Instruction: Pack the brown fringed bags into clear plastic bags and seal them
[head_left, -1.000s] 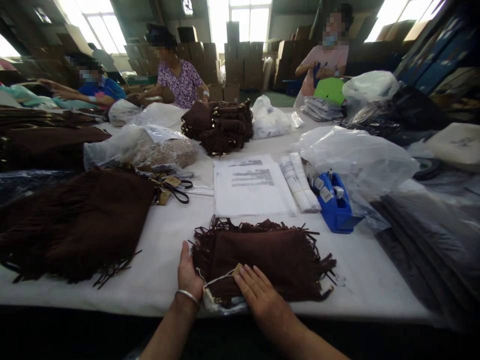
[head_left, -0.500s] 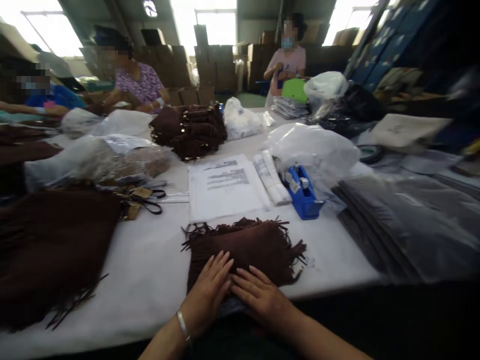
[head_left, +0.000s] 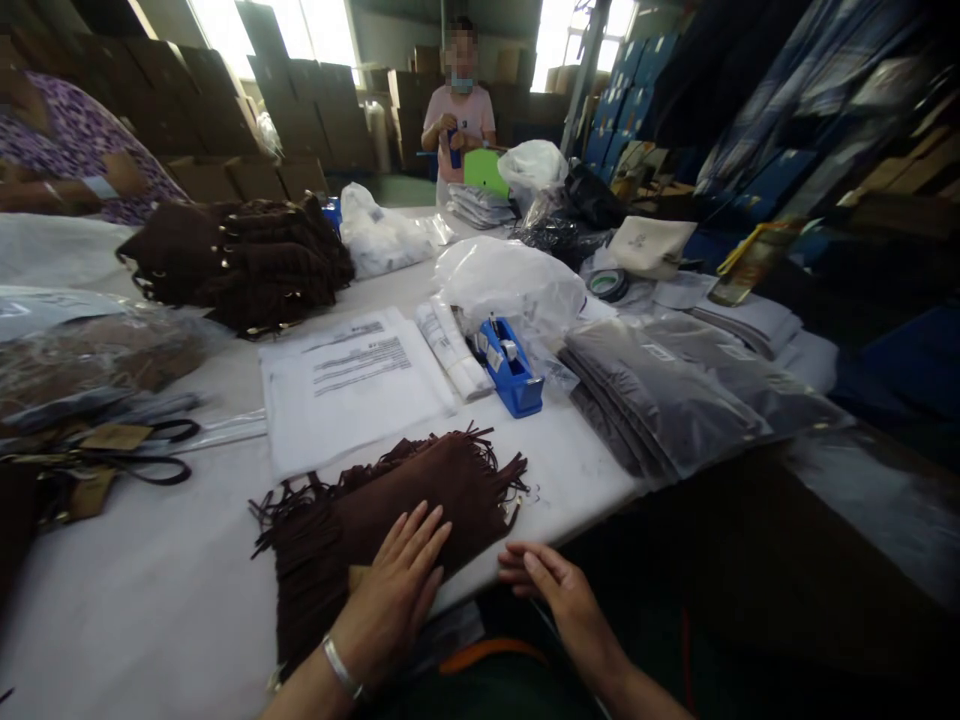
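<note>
A dark brown fringed bag (head_left: 420, 480) lies folded on the white table near its front edge. My left hand (head_left: 397, 580), with a silver bracelet at the wrist, rests flat on it, fingers stretched. A bit of tan tag (head_left: 360, 576) shows beside that hand. My right hand (head_left: 562, 600) is off the bag, just past the table's edge; its fingers are slightly bent and apart from the thumb, with nothing visible in them. Beyond the bag lie printed white plastic bags (head_left: 352, 385) and a blue tape dispenser (head_left: 514, 370).
Grey items in clear bags (head_left: 660, 390) lie at the right, with a roll of tape (head_left: 607, 285) behind. Brown bags (head_left: 247, 255) are piled at the back left; tags and straps (head_left: 112, 455) lie left. One person (head_left: 461, 115) stands across the table, another (head_left: 82, 150) at left.
My right hand has lifted off the brown bag and moved right, past the table's edge. My left hand stays on the bag. The view has turned to the right.
</note>
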